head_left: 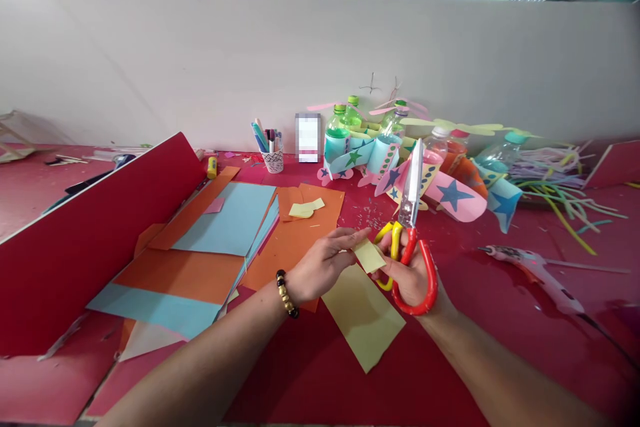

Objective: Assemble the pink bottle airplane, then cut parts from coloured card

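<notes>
My left hand (323,267), with a beaded bracelet on the wrist, pinches the left edge of a small pale-yellow paper piece (369,256). From the other side, my right hand (413,280) has its thumb at the same piece. Scissors (411,190) with red and yellow handles hang on the fingers of my right hand, blades pointing up and away and looking closed. Below the hands lies a larger pale-yellow paper sheet (367,320) on the red table. Cut yellow scraps (307,207) rest on an orange sheet (320,240) beyond my left hand.
Blue paper (225,213) and orange sheets are stacked at left, beside a red board (100,240). A pen cup (273,160) and phone (307,139) stand at the back. Decorated bottle crafts (400,147) and pipe cleaners (555,180) are back right; a glue gun (540,277) lies right.
</notes>
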The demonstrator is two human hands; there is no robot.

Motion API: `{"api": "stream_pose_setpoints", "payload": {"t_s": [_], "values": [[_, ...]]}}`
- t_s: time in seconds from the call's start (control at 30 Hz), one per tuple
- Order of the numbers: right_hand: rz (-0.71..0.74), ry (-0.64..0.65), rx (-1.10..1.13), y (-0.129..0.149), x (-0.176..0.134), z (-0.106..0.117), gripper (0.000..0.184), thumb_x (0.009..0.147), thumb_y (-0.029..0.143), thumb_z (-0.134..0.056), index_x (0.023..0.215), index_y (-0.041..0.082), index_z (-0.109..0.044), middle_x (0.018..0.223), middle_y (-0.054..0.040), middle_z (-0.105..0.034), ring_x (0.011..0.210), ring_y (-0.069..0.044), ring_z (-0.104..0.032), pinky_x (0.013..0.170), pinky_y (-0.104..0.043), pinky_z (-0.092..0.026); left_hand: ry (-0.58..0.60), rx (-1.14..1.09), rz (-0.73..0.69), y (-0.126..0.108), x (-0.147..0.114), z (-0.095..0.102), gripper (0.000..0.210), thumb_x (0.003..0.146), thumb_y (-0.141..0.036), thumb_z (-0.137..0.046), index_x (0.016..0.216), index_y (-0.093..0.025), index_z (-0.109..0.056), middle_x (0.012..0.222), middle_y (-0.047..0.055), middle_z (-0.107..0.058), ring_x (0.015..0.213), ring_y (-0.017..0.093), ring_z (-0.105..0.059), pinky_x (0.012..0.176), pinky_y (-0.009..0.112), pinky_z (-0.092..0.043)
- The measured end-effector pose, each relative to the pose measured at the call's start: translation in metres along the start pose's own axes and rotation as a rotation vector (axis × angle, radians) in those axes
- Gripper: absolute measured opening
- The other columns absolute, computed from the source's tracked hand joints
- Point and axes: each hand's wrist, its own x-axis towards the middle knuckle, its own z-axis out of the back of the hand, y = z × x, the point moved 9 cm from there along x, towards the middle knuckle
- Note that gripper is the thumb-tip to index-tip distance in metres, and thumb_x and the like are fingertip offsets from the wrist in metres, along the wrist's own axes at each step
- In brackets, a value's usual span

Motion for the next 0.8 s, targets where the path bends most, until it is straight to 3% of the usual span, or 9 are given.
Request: {"api": "stream_pose_setpoints", "payload": {"t_s": [0.17,0.33,0.53,0.67,0.8], "values": [[-0.008,0.007,-0.051,0.002,-0.001,-0.001,0.023,0.072,0.027,-0.069,0.086,0.023,-0.052,0.065,0.0037,-0.064,0.051,-0.016,-0.061,0.049,-0.028,-0.047,-0.063,-0.062,0.061,0.004,-0.001,0.005,0.047,0.086,-0.016,-0.049,0.13,-0.029,-0.059,0.119,0.007,-0.05,0.113,0.022,-0.048,0.1,0.034,-0.041],[-0.052,0.012,0.006,0.002,-0.005,-0.003,0.027,0.071,0.031,-0.072,0.088,0.024,-0.052,0.069,0.003,-0.067,0.056,-0.018,-0.065,0.055,-0.031,-0.052,-0.089,-0.143,0.021,0.001,-0.001,0.006,0.042,0.091,-0.026,-0.047,0.132,-0.025,-0.057,0.119,0.009,-0.043,0.096,0.017,-0.053,0.082,0.031,-0.051],[-0.069,0.003,0.042,0.005,-0.007,-0.006,0.029,0.075,0.042,-0.073,0.084,0.025,-0.052,0.07,0.0025,-0.065,0.055,-0.02,-0.068,0.055,-0.034,-0.055,-0.182,-0.06,-0.063,-0.002,-0.001,0.011,0.042,0.09,-0.02,-0.048,0.129,-0.03,-0.059,0.115,0.008,-0.045,0.09,0.015,-0.052,0.072,0.027,-0.054],[-0.06,-0.01,0.001,-0.002,-0.002,-0.001,0.035,0.072,0.038,-0.076,0.087,0.023,-0.048,0.068,0.0051,-0.061,0.05,-0.017,-0.065,0.051,-0.03,-0.053,-0.259,-0.013,-0.063,-0.001,-0.001,0.017,0.043,0.084,-0.017,-0.056,0.125,-0.032,-0.062,0.112,0.006,-0.05,0.089,0.015,-0.052,0.072,0.026,-0.051],[-0.011,0.022,-0.111,0.003,0.001,0.001,0.029,0.076,0.033,-0.072,0.086,0.023,-0.047,0.072,0.0071,-0.056,0.046,-0.011,-0.061,0.049,-0.026,-0.05,-0.263,-0.285,0.087,0.013,-0.001,0.018,0.067,0.077,-0.021,-0.068,0.139,-0.03,-0.046,0.09,0.0,-0.054,0.073,0.01,-0.052,0.071,0.027,-0.051]]}}
